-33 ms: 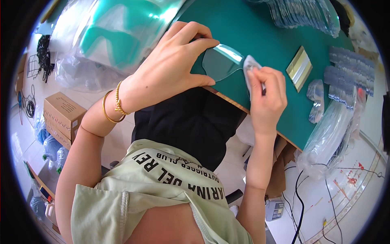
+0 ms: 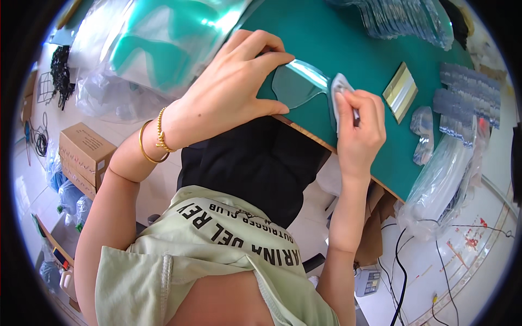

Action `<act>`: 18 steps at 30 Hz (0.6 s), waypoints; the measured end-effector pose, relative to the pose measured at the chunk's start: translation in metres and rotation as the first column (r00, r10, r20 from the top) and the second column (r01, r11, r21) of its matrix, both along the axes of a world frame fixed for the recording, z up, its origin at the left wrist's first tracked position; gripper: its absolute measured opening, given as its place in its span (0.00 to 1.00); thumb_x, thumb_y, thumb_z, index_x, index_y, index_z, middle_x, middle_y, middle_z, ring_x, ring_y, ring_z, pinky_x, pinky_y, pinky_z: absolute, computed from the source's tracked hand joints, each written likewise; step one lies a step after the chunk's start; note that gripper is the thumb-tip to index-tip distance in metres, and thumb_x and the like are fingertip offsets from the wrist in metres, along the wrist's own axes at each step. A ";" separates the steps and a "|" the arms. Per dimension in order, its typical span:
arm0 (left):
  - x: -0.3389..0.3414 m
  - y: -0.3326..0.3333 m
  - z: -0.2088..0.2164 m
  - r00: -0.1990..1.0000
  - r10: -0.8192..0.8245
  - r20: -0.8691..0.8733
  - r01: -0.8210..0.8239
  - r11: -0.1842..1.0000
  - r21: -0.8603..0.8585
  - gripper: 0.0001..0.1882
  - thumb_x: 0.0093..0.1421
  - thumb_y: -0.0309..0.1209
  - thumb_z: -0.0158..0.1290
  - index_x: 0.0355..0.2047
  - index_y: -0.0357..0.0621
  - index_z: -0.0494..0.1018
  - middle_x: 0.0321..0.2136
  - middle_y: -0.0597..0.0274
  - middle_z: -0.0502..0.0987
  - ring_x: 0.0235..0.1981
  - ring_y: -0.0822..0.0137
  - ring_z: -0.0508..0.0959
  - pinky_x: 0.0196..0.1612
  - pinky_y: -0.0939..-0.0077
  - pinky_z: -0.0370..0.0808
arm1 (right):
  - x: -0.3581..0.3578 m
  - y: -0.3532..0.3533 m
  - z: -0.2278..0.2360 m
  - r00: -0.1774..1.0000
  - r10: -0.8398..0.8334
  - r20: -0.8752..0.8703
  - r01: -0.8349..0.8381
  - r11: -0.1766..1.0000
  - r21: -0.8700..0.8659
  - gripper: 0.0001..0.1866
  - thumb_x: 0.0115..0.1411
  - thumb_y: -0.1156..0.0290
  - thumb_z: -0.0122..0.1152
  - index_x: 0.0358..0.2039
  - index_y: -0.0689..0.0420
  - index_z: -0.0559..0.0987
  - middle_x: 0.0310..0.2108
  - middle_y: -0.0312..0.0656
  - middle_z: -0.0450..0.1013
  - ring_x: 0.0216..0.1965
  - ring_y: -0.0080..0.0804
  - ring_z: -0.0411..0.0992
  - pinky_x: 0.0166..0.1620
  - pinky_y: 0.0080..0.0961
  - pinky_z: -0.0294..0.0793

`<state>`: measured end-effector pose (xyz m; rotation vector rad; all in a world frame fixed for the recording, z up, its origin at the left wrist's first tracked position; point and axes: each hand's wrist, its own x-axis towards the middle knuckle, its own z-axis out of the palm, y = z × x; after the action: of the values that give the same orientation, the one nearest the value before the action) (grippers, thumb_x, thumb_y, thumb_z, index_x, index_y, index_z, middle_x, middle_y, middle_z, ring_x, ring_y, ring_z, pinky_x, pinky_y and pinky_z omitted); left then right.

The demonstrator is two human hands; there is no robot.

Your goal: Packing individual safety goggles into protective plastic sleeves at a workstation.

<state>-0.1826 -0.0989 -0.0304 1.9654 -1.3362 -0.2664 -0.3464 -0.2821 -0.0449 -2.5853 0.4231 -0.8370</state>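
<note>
My left hand [image 2: 234, 79] holds a clear goggle-shaped lens [image 2: 298, 88] at its left end, fingers along the top and thumb at the lower edge. The lens is just over the green tabletop [image 2: 348, 49], near its front edge. My right hand [image 2: 363, 120] pinches a folded whitish cloth [image 2: 339, 89] against the lens's right part. The cloth and fingers hide that end of the lens. To the right lie a shiny yellowish rectangular plate [image 2: 401, 92] and a loose clear lens [image 2: 422, 133].
A row of stacked clear lenses [image 2: 408, 19] stands at the far right, with more stacked lenses [image 2: 470, 98] nearer. A clear plastic bag [image 2: 443, 174] hangs over the right edge. Large plastic sheeting [image 2: 98, 81] covers the left. Cardboard boxes [image 2: 81, 155] and cables [image 2: 405, 261] are below.
My right hand and the cloth have shifted very slightly to the right along the lens. My left hand keeps its grip almost unmoved.
</note>
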 end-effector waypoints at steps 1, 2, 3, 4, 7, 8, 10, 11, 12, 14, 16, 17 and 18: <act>0.000 0.000 0.001 1.000 0.007 0.010 -0.007 1.000 -0.004 0.33 0.44 0.29 0.71 0.53 0.38 0.75 0.51 0.59 0.70 0.55 0.56 0.68 0.58 0.66 0.69 | -0.003 -0.001 0.000 1.000 0.007 0.010 -0.007 1.000 -0.004 0.07 0.57 0.79 0.70 0.32 0.62 0.78 0.34 0.43 0.76 0.34 0.37 0.75 0.37 0.28 0.75; 0.000 0.000 0.001 1.000 0.003 0.013 -0.003 1.000 -0.011 0.33 0.44 0.29 0.70 0.53 0.37 0.75 0.51 0.59 0.70 0.55 0.56 0.68 0.59 0.66 0.69 | -0.012 -0.003 0.000 0.998 -0.069 0.002 0.069 0.998 0.005 0.06 0.58 0.78 0.69 0.32 0.62 0.78 0.33 0.43 0.76 0.34 0.36 0.75 0.37 0.28 0.75; -0.002 0.001 0.001 1.000 0.009 0.013 -0.008 1.000 -0.017 0.33 0.45 0.29 0.70 0.53 0.36 0.75 0.51 0.58 0.70 0.55 0.55 0.68 0.59 0.65 0.69 | -0.021 -0.004 -0.001 0.991 -0.135 -0.010 0.135 0.991 0.013 0.06 0.60 0.77 0.68 0.32 0.62 0.78 0.33 0.43 0.75 0.34 0.36 0.75 0.37 0.28 0.75; -0.002 0.004 0.000 1.000 0.012 0.014 -0.012 1.000 -0.019 0.33 0.45 0.29 0.70 0.53 0.37 0.75 0.52 0.56 0.70 0.54 0.54 0.69 0.59 0.64 0.70 | -0.031 -0.004 -0.003 0.984 -0.175 -0.014 0.175 0.984 0.008 0.05 0.60 0.77 0.67 0.33 0.62 0.78 0.34 0.44 0.76 0.34 0.36 0.75 0.38 0.28 0.76; -0.005 0.013 -0.001 0.991 0.049 0.124 -0.038 0.995 -0.091 0.32 0.45 0.32 0.70 0.50 0.34 0.75 0.49 0.53 0.72 0.52 0.52 0.70 0.57 0.64 0.71 | -0.070 -0.006 0.008 0.962 -0.240 -0.128 0.244 0.969 0.020 0.04 0.61 0.77 0.66 0.34 0.63 0.79 0.35 0.46 0.76 0.37 0.39 0.75 0.44 0.30 0.75; -0.008 0.013 0.001 0.993 0.039 0.115 -0.030 0.997 -0.074 0.31 0.45 0.31 0.70 0.51 0.37 0.74 0.49 0.52 0.72 0.52 0.52 0.70 0.57 0.63 0.71 | -0.086 -0.010 0.012 0.949 -0.296 -0.104 0.294 0.955 -0.040 0.04 0.61 0.77 0.66 0.35 0.64 0.79 0.36 0.46 0.77 0.39 0.38 0.75 0.46 0.30 0.75; -0.014 0.022 0.007 0.997 -0.073 0.000 0.072 0.986 -0.150 0.30 0.47 0.27 0.68 0.52 0.40 0.74 0.50 0.53 0.72 0.52 0.51 0.71 0.55 0.62 0.72 | -0.120 -0.032 0.016 0.903 -0.426 -0.053 0.418 0.901 -0.113 0.06 0.64 0.74 0.65 0.37 0.64 0.80 0.37 0.44 0.78 0.39 0.36 0.75 0.46 0.30 0.75; -0.013 0.033 0.010 0.985 -0.144 -0.098 0.123 0.974 -0.189 0.30 0.48 0.24 0.68 0.54 0.42 0.74 0.50 0.53 0.72 0.52 0.52 0.72 0.54 0.61 0.73 | -0.127 -0.035 0.027 0.865 -0.494 -0.091 0.476 0.864 -0.164 0.07 0.65 0.73 0.64 0.38 0.64 0.80 0.37 0.45 0.77 0.38 0.37 0.75 0.46 0.30 0.75; -0.009 0.045 0.012 0.992 -0.101 -0.080 0.085 0.980 -0.179 0.30 0.48 0.24 0.68 0.54 0.42 0.74 0.50 0.53 0.72 0.52 0.52 0.72 0.54 0.61 0.73 | -0.137 -0.042 0.036 0.814 -0.546 -0.196 0.530 0.838 -0.134 0.09 0.66 0.72 0.62 0.40 0.65 0.80 0.39 0.47 0.77 0.41 0.39 0.75 0.47 0.32 0.75; -0.002 0.061 0.017 0.994 -0.043 -0.101 0.010 0.950 -0.312 0.25 0.50 0.22 0.66 0.50 0.42 0.76 0.48 0.55 0.74 0.48 0.54 0.76 0.49 0.64 0.77 | -0.126 -0.046 0.040 0.858 -0.503 -0.105 0.450 0.834 -0.321 0.10 0.68 0.72 0.59 0.43 0.66 0.81 0.44 0.48 0.77 0.46 0.43 0.75 0.49 0.36 0.75; 0.012 0.082 0.024 0.981 0.174 -0.086 -0.194 0.914 -0.356 0.17 0.52 0.18 0.63 0.44 0.40 0.80 0.41 0.56 0.78 0.40 0.59 0.80 0.42 0.70 0.78 | -0.083 -0.018 0.052 0.902 -0.432 -0.002 0.410 0.858 -0.311 0.10 0.68 0.73 0.57 0.44 0.65 0.81 0.45 0.48 0.77 0.48 0.44 0.75 0.50 0.36 0.74; 0.018 0.094 0.025 0.956 0.263 -0.132 -0.294 0.886 -0.358 0.15 0.53 0.17 0.62 0.42 0.39 0.80 0.40 0.57 0.79 0.39 0.62 0.80 0.42 0.71 0.78 | -0.053 0.003 0.055 0.923 -0.385 0.024 0.377 0.888 -0.264 0.10 0.69 0.74 0.57 0.44 0.65 0.81 0.45 0.48 0.77 0.48 0.43 0.75 0.51 0.35 0.74; 0.023 0.106 0.025 0.911 0.370 -0.184 -0.412 0.850 -0.330 0.13 0.55 0.15 0.59 0.41 0.38 0.81 0.39 0.57 0.80 0.37 0.66 0.80 0.41 0.74 0.77 | -0.028 0.019 0.056 0.949 -0.313 -0.028 0.303 0.934 -0.188 0.09 0.68 0.74 0.57 0.44 0.65 0.81 0.43 0.47 0.78 0.47 0.42 0.76 0.51 0.35 0.75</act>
<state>-0.1597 0.0067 -0.0051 1.8203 -0.8114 0.0645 -0.3747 -0.2635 0.0108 -2.7585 0.8229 -0.9439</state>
